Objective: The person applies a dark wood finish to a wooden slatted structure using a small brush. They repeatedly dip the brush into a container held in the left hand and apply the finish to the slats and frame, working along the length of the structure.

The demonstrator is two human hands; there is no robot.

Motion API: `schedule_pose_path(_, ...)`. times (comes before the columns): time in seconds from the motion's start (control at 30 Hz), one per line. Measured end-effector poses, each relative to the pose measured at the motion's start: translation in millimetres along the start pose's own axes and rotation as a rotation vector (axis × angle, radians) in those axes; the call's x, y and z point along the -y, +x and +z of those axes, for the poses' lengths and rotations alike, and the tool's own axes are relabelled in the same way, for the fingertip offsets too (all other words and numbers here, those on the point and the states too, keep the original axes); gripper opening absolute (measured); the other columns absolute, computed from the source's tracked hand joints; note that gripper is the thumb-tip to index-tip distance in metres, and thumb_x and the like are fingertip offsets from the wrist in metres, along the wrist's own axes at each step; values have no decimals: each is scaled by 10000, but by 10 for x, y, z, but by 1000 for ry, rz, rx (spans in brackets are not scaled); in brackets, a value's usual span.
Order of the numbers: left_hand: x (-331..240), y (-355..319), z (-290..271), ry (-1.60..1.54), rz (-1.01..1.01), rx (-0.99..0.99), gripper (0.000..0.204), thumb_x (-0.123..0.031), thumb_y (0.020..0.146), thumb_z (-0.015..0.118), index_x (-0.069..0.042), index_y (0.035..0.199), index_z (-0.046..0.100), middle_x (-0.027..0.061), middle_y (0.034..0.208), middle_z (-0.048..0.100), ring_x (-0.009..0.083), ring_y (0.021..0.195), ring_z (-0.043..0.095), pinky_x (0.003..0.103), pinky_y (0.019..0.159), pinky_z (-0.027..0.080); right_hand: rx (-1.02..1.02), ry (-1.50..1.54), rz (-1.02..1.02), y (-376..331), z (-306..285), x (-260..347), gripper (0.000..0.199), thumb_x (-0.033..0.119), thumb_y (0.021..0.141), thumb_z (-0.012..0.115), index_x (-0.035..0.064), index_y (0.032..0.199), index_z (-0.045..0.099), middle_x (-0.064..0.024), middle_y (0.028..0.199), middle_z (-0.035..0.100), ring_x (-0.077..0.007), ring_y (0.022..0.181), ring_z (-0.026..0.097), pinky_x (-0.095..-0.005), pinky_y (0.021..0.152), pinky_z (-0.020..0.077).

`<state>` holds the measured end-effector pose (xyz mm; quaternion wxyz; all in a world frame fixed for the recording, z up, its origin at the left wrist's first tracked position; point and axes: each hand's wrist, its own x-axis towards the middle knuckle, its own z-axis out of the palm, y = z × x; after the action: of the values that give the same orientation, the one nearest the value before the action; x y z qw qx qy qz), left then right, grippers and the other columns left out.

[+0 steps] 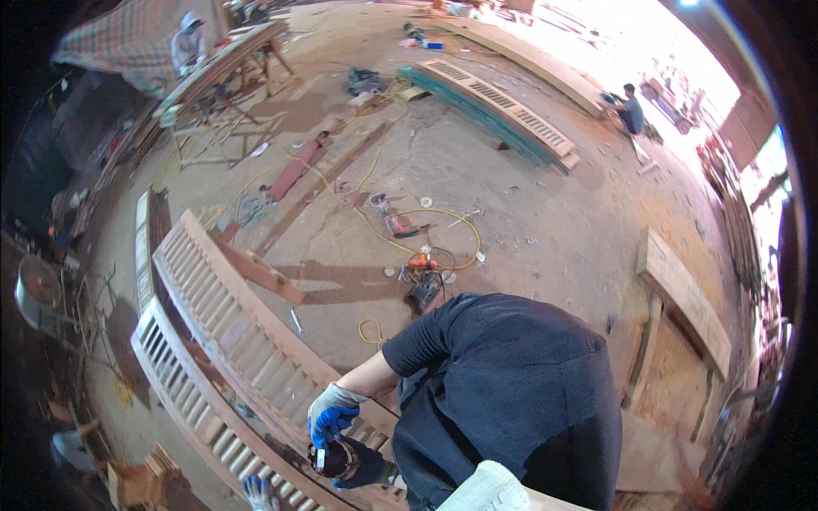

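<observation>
My right hand (332,414), in a grey and blue work glove, reaches down from a dark short sleeve. Its fingers are closed on a dark, round-bodied tool (342,460) with a small white patch; the exact kind of tool is unclear. The tool is at a pale wooden louvered panel (192,387), near its long edge. My left hand (257,492), in a similar glove, shows only partly at the lower edge. Its fingers are spread on or just above the same panel. A second louvered panel (243,324) lies alongside, farther off.
An orange power tool (422,262) and a red and grey one (396,223) lie on the floor amid a yellow hose (469,223). More louvered panels (498,100) are stacked farther away. Thick boards (682,294) stand at right. Two people work in the background.
</observation>
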<state>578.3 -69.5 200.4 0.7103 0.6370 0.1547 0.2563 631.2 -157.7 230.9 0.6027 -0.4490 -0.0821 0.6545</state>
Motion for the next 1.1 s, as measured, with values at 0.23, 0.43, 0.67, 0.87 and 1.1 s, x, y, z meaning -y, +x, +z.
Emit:
schedule_pose_path(0.23,461,56,-474,-940,-388,236,530,-408,887,524,-23,1251,539,202,1245,556,390,1147,521,581,1025,407,-66,-20,-159,-169,-149,-14,133,274,863,667,146,887,695,50,626,572,-40,420,420,-204,367,296)
schedule_pose_path(0.43,751,-564,-997,-1528,-308,-124,706,-554,857,535,-44,1341,474,221,1344,493,412,1234,460,578,1042,385,-76,-386,-84,-376,-226,390,367,267,922,628,14,1189,643,-29,1065,663,-140,934,573,-307,879,464)
schedule_pose_path(0.67,1012,-1320,-1775,-1667,39,-594,872,-596,701,710,-107,1376,455,214,1423,423,445,1325,356,612,1097,305,-87,-96,219,391,-313,249,285,212,933,629,47,1160,578,38,804,569,2,520,439,-145,433,315)
schedule_pose_path(0.87,1454,-1861,-1863,-1655,342,-930,687,-387,773,708,-85,1351,490,200,1422,441,414,1326,376,581,1116,301,8,-435,319,1300,-404,63,242,235,955,596,81,1142,581,56,759,536,8,516,398,-145,431,303)
schedule_pose_path(1.1,1703,-1919,-1736,-1719,487,-763,459,-389,932,563,-149,1323,547,190,1437,432,393,1332,378,561,1097,337,140,-800,-7,1954,-718,23,316,125,947,570,74,1257,608,-6,982,657,-67,764,556,-255,636,474)
